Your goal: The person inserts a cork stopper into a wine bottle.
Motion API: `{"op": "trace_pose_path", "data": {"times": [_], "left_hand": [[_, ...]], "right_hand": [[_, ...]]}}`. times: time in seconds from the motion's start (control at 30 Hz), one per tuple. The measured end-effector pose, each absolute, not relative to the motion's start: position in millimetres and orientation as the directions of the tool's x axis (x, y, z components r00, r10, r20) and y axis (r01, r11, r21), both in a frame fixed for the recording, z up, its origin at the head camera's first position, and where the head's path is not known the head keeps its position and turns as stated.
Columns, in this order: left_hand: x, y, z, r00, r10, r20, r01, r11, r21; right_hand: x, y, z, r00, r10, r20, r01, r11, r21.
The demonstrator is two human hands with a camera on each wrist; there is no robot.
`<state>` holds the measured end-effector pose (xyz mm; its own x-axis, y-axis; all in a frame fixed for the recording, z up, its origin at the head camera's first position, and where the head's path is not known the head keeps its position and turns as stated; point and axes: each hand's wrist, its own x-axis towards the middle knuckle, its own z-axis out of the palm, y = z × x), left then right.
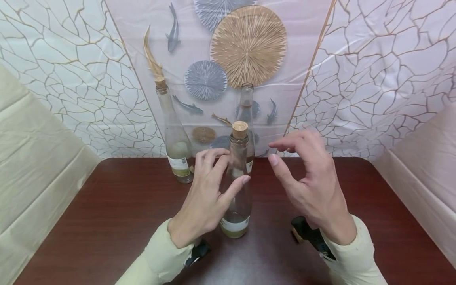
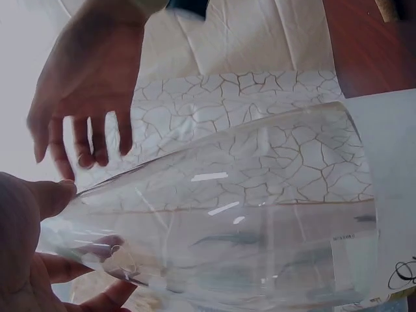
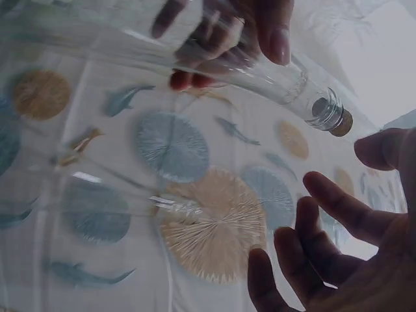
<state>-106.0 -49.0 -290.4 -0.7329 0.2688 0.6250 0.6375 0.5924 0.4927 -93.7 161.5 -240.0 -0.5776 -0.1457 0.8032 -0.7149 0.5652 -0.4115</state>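
My left hand (image 1: 204, 194) holds a clear glass bottle (image 1: 236, 202) below its neck, thumb in front and fingers behind. That bottle stands upright with a white-and-green label, and a cork stopper (image 1: 240, 128) sits in its mouth, partly sticking out. To the right of it, my right hand (image 1: 313, 182) hovers with fingers and thumb spread and nothing between them. In the right wrist view, the right hand (image 3: 351, 253) is apart from the corked end (image 3: 342, 123). The left wrist view shows the thumb (image 2: 49, 197) against the glass.
Behind the held bottle stands another glass bottle (image 1: 246, 99) without a stopper. A third bottle (image 1: 176, 138), corked, is at the back left. A small cork-coloured piece (image 1: 296, 235) lies by the right wrist on the dark red table (image 1: 124, 221). Patterned sheeting (image 1: 374, 59) hangs behind.
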Motion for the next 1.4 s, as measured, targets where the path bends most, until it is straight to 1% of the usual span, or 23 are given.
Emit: {"op": "trace_pose_path", "data": {"times": [0.17,0.37,0.43,0.57,0.77,0.97,1.07,1.23,1.4], "left_hand": [[-112,-51,-290,-0.75,0.249,0.612,0.616,0.6,0.511],[-120,-52,-291,-0.77,0.24,0.591,0.599,0.589,0.542],[-122,-53,-291,-0.777,0.237,0.583,0.592,0.588,0.551],[-127,-57,-292,-0.791,0.23,0.567,0.576,0.594,0.562],[-136,-60,-290,-0.807,0.213,0.551,0.553,0.598,0.58],[-148,-63,-287,-0.829,0.185,0.528,0.52,0.601,0.607],[-156,-64,-285,-0.839,0.182,0.512,0.509,0.596,0.621],[-169,-65,-285,-0.845,0.182,0.502,0.505,0.577,0.641],[-182,-66,-285,-0.849,0.166,0.501,0.501,0.554,0.665]], "right_hand": [[-91,173,-252,-0.619,-0.213,0.756,-0.678,0.63,-0.378],[-90,185,-270,-0.625,-0.299,0.721,-0.681,0.661,-0.315],[-89,188,-277,-0.64,-0.318,0.7,-0.671,0.676,-0.306],[-89,195,-289,-0.673,-0.337,0.658,-0.636,0.719,-0.282],[-87,208,-307,-0.7,-0.365,0.614,-0.589,0.781,-0.208],[-84,223,-328,-0.755,-0.361,0.546,-0.525,0.833,-0.174],[-83,231,-339,-0.772,-0.379,0.51,-0.512,0.846,-0.146],[-78,244,-356,-0.813,-0.437,0.385,-0.497,0.866,-0.065],[-70,257,-370,-0.885,-0.421,0.197,-0.44,0.896,-0.061]]}}
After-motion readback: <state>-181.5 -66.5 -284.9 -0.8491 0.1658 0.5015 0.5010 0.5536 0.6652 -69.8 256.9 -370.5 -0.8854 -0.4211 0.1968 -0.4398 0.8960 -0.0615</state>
